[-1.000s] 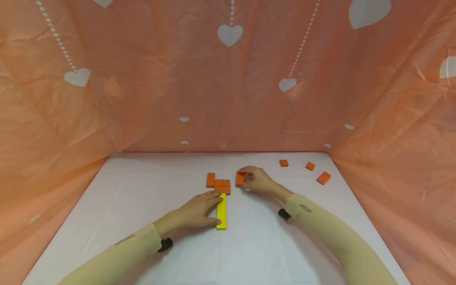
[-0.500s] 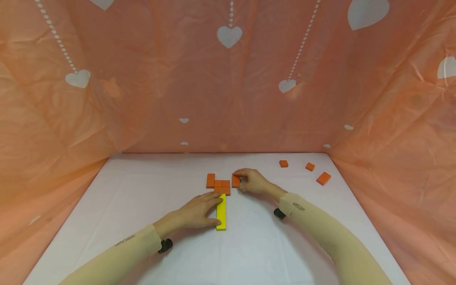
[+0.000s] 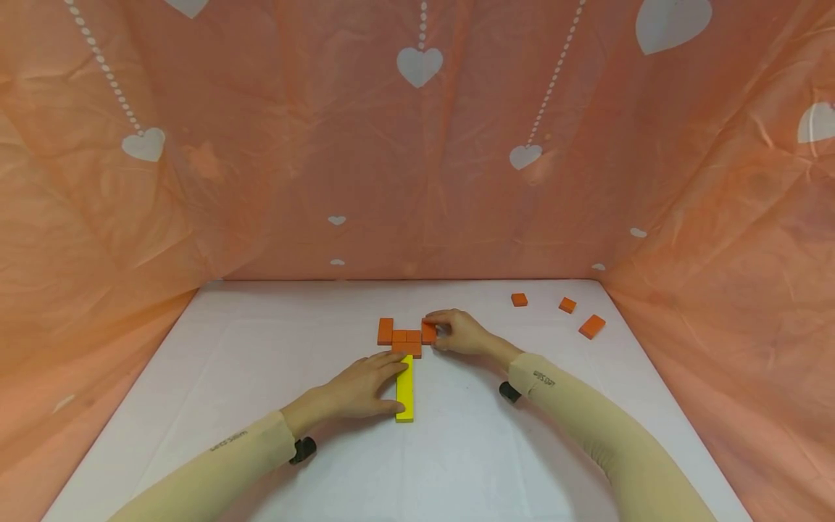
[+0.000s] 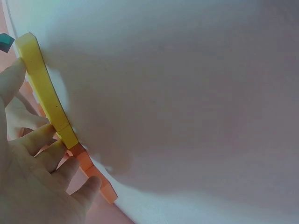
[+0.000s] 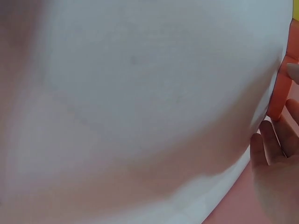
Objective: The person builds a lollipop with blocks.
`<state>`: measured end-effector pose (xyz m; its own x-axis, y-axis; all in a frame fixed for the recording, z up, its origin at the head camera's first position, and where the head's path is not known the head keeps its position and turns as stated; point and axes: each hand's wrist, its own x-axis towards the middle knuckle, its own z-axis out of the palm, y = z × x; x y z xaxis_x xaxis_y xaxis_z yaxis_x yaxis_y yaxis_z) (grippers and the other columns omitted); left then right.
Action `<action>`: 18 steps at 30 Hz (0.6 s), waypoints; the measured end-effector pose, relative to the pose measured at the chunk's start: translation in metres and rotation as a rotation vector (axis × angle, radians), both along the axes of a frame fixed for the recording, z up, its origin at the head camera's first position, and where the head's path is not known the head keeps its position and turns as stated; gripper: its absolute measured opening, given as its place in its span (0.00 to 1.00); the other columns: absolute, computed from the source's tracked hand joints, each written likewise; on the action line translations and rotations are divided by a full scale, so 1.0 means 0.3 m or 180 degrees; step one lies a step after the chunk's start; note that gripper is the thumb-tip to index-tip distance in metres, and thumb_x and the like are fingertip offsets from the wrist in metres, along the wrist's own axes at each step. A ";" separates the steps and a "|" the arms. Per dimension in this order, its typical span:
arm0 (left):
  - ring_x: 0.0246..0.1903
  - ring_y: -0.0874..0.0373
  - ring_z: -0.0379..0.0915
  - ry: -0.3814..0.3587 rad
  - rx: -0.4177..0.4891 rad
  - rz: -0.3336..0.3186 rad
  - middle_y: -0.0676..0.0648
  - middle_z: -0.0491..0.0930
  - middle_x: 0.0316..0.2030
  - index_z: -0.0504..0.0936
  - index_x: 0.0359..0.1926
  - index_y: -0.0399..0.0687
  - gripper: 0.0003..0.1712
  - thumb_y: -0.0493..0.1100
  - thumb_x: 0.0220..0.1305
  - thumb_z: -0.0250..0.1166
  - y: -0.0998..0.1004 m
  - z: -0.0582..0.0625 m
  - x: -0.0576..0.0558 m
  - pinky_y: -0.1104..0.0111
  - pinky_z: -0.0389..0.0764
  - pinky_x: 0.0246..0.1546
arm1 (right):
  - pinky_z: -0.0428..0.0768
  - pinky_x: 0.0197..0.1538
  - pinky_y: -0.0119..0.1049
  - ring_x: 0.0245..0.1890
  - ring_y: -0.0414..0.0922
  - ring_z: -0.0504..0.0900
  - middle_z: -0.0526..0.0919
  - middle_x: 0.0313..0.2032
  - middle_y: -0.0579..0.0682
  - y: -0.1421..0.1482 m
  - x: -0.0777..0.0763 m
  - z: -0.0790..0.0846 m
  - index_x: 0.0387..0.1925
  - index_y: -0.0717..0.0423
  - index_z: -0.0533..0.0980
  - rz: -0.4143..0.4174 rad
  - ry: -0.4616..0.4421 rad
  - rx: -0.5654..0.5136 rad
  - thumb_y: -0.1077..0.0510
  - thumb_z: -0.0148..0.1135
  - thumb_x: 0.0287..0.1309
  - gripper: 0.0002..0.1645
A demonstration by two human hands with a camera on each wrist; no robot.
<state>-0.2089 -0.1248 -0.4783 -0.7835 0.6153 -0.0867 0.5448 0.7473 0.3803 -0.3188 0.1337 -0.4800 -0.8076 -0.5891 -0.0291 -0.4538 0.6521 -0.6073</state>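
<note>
Orange blocks (image 3: 406, 351), flat, smooth and crisp-edged, number eight on the white tabletop (image 3: 274, 348): five grouped toward the far middle, three loose at the far right. In the group, one oblong lies crosswise at the near side, with two small squares (image 3: 414, 336) side by side along its far edge. A left oblong (image 3: 385, 330) runs near to far at the squares' left. The held oblong (image 3: 428, 333) runs the same way at their right, just beside them; I cannot tell whether it touches. The right hand (image 3: 464, 333) pinches this one between thumb and fingers.

One narrow, bright yellow strip (image 3: 405, 397) reaches from the near side up to the group; the left wrist view shows a seam dividing it into a long near part and a short far part. The left hand (image 3: 362, 386) spreads along its left side, fingers outstretched and touching its far end, thumb against its near part.

The loose blocks are two small squarish pieces (image 3: 519, 299) and one oblong piece (image 3: 592, 327). Two beige sleeves (image 3: 215, 467) cover the arms, and two black wrist devices (image 3: 303, 449) show beneath.
</note>
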 end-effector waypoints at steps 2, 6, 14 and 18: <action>0.78 0.42 0.54 0.0002 -0.0001 0.0002 0.44 0.62 0.78 0.71 0.75 0.44 0.44 0.62 0.66 0.69 0.001 0.000 -0.001 0.43 0.62 0.74 | 0.66 0.75 0.55 0.72 0.58 0.70 0.74 0.71 0.56 0.001 0.000 0.000 0.69 0.57 0.75 0.0005 0.0000 -0.0003 0.60 0.70 0.62 0.34; 0.78 0.42 0.54 0.0002 -0.0007 0.0013 0.44 0.62 0.78 0.71 0.74 0.44 0.44 0.62 0.66 0.69 0.003 0.000 -0.002 0.43 0.62 0.74 | 0.65 0.75 0.55 0.73 0.58 0.69 0.74 0.71 0.56 0.000 0.001 0.004 0.70 0.57 0.75 0.0030 0.0007 0.0002 0.59 0.70 0.63 0.34; 0.78 0.42 0.55 0.0016 0.0005 -0.0018 0.43 0.62 0.78 0.71 0.74 0.44 0.44 0.62 0.66 0.69 0.003 -0.001 -0.002 0.43 0.62 0.74 | 0.65 0.75 0.56 0.73 0.58 0.69 0.74 0.71 0.56 -0.001 0.002 0.004 0.70 0.57 0.75 0.0018 -0.0002 0.0014 0.59 0.71 0.62 0.34; 0.77 0.42 0.55 0.0020 0.0010 -0.0020 0.43 0.62 0.78 0.71 0.74 0.44 0.43 0.62 0.66 0.69 0.003 0.000 -0.003 0.43 0.62 0.74 | 0.66 0.75 0.56 0.72 0.58 0.69 0.74 0.71 0.55 -0.002 0.001 0.002 0.70 0.57 0.75 0.0019 -0.0003 0.0013 0.59 0.71 0.62 0.34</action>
